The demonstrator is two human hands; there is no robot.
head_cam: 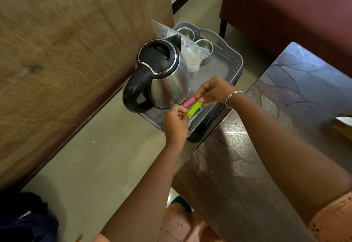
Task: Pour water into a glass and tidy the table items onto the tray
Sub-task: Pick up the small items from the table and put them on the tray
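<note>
A grey plastic tray (231,61) sits on the corner of a dark table (247,165). On it stand a steel electric kettle (162,78) with a black lid and handle, two steel cups (204,48) and a clear plastic bag (190,57). Over the tray's near end both hands hold a bundle of flat coloured sticks: green (194,108), pink (189,102) and a teal loop (196,117). My left hand (176,122) pinches the near end. My right hand (215,91), with a bracelet on its wrist, pinches the far end.
A wooden panel (66,60) rises to the left, close to the kettle. A maroon sofa (285,9) stands at the back right. A dark bag (24,220) lies on the floor at bottom left. Something pale lies at the table's right edge (343,120).
</note>
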